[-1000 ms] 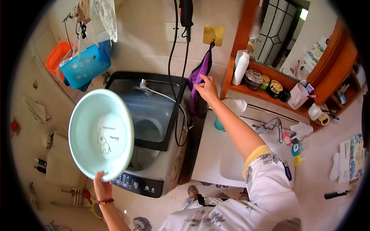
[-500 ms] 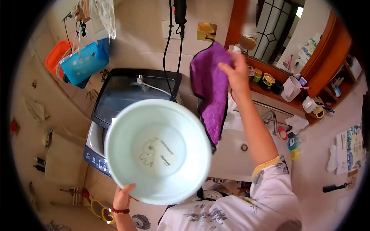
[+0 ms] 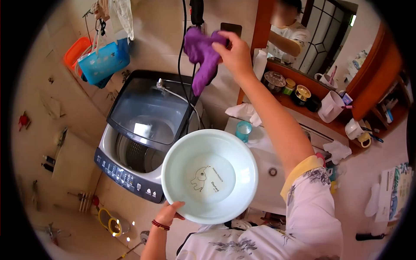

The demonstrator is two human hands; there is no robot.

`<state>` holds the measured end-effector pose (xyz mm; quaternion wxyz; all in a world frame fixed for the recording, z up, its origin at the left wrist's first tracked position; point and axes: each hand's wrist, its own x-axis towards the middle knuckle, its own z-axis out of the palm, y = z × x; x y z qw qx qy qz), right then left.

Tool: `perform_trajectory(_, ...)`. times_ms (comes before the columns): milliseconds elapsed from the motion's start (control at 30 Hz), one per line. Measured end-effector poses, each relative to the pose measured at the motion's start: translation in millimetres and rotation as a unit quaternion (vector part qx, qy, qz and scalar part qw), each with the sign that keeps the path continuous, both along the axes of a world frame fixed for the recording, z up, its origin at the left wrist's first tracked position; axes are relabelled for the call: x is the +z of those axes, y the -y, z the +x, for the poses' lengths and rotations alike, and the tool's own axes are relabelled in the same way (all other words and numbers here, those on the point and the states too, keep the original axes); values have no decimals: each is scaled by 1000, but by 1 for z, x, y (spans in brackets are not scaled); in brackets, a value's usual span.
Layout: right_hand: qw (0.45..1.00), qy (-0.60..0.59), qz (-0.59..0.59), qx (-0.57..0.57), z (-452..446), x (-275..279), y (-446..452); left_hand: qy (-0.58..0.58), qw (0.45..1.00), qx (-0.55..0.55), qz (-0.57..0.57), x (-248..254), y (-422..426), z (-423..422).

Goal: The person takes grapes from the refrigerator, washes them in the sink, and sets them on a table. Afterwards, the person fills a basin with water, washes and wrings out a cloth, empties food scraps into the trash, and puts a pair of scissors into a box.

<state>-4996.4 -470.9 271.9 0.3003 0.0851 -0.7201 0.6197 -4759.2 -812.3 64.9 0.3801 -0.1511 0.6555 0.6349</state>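
Note:
My left hand (image 3: 170, 213) grips the lower left rim of a pale green basin (image 3: 203, 173). An elephant drawing shows on the basin's bottom, and nothing lies inside. Higher up, my right hand (image 3: 234, 52) pinches a purple cloth (image 3: 203, 54), which hangs bunched in front of the wall and black cables. Left of the basin stands a top-loading washing machine (image 3: 125, 178) with its dark see-through lid (image 3: 147, 110) raised. Part of its drum (image 3: 136, 154) shows below the lid.
A white sink (image 3: 264, 190) is right of the basin, with a teal cup (image 3: 243, 130) near it. Jars and a mug (image 3: 331, 106) stand on a wooden shelf below a mirror. Blue (image 3: 104, 63) and orange baskets hang at the upper left. A person's reflection shows in the mirror.
The purple cloth has come off the wall hook in my right hand and moved up and left, now bunched. My left hand has carried the basin right, away from the washing machine's front.

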Motion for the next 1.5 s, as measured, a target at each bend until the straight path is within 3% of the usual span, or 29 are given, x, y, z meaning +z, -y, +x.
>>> perform_trajectory(100, 983, -179, 29, -40, 66, -7, 15, 24, 999, 19, 9, -16, -18, 18)
perform_trajectory(167, 973, -216, 24, -78, 121, -26, 25, 31, 999, 24, 0, -21, -36, 29)
perform_trajectory(233, 977, -151, 153, 6, 170, -72, 24, 16, 999, 43, 9, -36, -55, 35)
perform_trajectory(300, 954, 4, 286, 90, 211, -118, 18, 6, 998, 63, 9, -55, -71, 39)
perform_trajectory(367, 862, 191, 447, 145, 237, -198, -4, 8, 998, 61, 7, -67, -87, 39)
perform_trajectory(433, 759, 275, 543, 232, 263, -263, -48, -2, 1000, 26, -1, -69, -107, 39)
perform_trajectory(467, 798, 297, 486, 196, 275, -278, -61, -1, 1000, 18, -12, -67, -121, 39)
perform_trajectory(500, 772, 331, 524, 144, 290, -291, -79, -5, 1000, -16, -2, -74, -132, 38)
perform_trajectory(567, 822, 223, 524, 24, 314, -272, -106, 5, 999, -43, 1, -85, -163, 34)
perform_trajectory(633, 892, 192, 402, -76, 336, -258, -129, 14, 998, -58, 6, -104, -193, 29)
perform_trajectory(667, 902, 269, 324, -99, 349, -259, -143, 9, 996, -84, 14, -108, -207, 27)
perform_trajectory(700, 901, 275, 293, -162, 361, -266, -159, 20, 995, -98, 11, -111, -222, 27)
perform_trajectory(767, 864, 399, 249, -180, 387, -293, -204, 25, 991, -134, 15, -132, -243, 26)
perform_trajectory(867, 782, 375, 396, -302, 394, -326, -259, 36, 986, -162, -22, -150, -272, 30)
perform_trajectory(1000, 736, 238, 536, -339, 343, -323, -312, 79, 976, -192, -63, -157, -299, 38)
perform_trajectory(1100, 728, 208, 598, -263, 309, -325, -350, 76, 977, -188, -62, -170, -309, 45)
perform_trajectory(1333, 764, 224, 549, -253, 301, -353, -375, 73, 977, -187, -70, -196, -311, 52)
perform_trajectory(1500, 739, 258, 566, -260, 308, -371, -381, 52, 981, -166, -84, -192, -315, 55)
